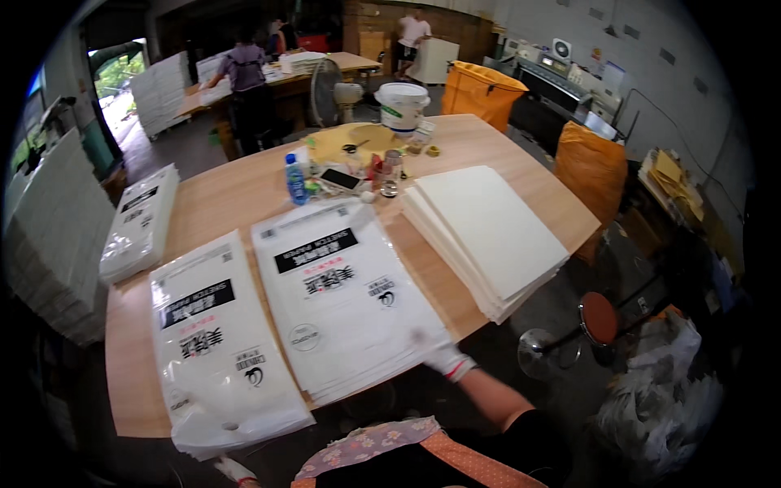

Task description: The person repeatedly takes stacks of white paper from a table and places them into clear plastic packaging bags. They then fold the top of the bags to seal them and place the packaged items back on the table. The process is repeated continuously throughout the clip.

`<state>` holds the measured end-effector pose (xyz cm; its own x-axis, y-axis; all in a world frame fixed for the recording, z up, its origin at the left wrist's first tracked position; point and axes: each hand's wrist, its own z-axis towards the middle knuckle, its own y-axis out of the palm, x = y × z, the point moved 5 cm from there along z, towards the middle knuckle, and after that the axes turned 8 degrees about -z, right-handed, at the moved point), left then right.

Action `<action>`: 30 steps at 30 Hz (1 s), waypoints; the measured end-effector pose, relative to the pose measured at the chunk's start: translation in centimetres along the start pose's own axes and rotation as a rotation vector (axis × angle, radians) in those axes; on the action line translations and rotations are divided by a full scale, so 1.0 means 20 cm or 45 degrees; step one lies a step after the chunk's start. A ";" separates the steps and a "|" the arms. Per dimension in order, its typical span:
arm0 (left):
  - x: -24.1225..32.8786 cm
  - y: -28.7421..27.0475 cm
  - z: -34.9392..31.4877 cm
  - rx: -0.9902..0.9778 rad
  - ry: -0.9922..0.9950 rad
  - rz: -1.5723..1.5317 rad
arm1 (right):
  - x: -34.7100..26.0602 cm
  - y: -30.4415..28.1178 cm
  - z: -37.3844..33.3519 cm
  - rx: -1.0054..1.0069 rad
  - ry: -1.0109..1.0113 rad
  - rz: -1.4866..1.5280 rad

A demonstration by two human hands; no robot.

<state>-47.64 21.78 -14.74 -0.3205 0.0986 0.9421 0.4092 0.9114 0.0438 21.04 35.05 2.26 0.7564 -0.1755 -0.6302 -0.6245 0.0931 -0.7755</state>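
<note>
Two piles of clear plastic bags with black print lie side by side on the wooden table. My right hand point(443, 356), in a white glove with a red-edged cuff, is at the near right corner of the middle pile of bags point(350, 325). Its fingers are blurred, so their grip does not show. Low at the table's front, my left hand point(234, 470), also gloved, is just below the overhanging near edge of the left pile of bags point(236, 382); its fingers are mostly hidden. Right of the middle pile rests a stack of white paper sheets point(496, 228).
Farther back on the table point(220, 195) stand a blue-labelled bottle point(294, 179), a phone point(340, 180), a glass jar point(391, 171) and a white bucket point(402, 106). Another packaged pile point(142, 215) lies at left. A round stool point(598, 319) and crumpled plastic point(659, 398) are at right. People work behind.
</note>
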 end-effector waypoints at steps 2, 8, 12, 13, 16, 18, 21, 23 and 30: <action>-0.33 0.05 -0.18 -0.256 -0.223 0.399 | 0.16 -0.62 -0.03 0.435 -0.145 -0.711; -0.35 0.77 -1.19 -1.641 0.306 1.437 | 0.84 -1.09 0.01 0.557 -0.061 -0.982; -0.20 1.28 -1.73 -1.978 0.565 1.077 | 1.08 -1.26 0.06 0.689 0.151 -0.580; -0.17 1.38 -1.86 -2.050 0.532 0.920 | 1.05 -1.26 0.09 0.735 0.125 -0.559; 0.02 1.67 -2.39 -2.384 0.145 0.781 | 0.79 -1.30 0.13 0.888 0.043 -0.510; 0.08 1.80 -2.68 -2.506 -0.218 0.477 | 0.57 -1.21 0.05 0.898 -0.241 -0.884; 0.12 1.92 -2.89 -2.412 -1.408 -0.111 | 0.10 -0.93 -0.27 0.641 -0.770 -1.218; -0.14 2.03 -2.83 -1.899 -1.572 -0.074 | -0.23 -0.90 -0.52 0.447 -0.962 -0.603; 0.30 1.93 -2.57 -2.677 -0.187 0.973 | 0.95 -0.77 -0.68 0.155 0.356 1.431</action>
<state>10.21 36.91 9.66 0.2910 0.2268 0.9294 0.4601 -0.8849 0.0718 42.39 16.98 2.76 -0.2904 -0.1429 -0.9462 -0.8816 0.4244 0.2065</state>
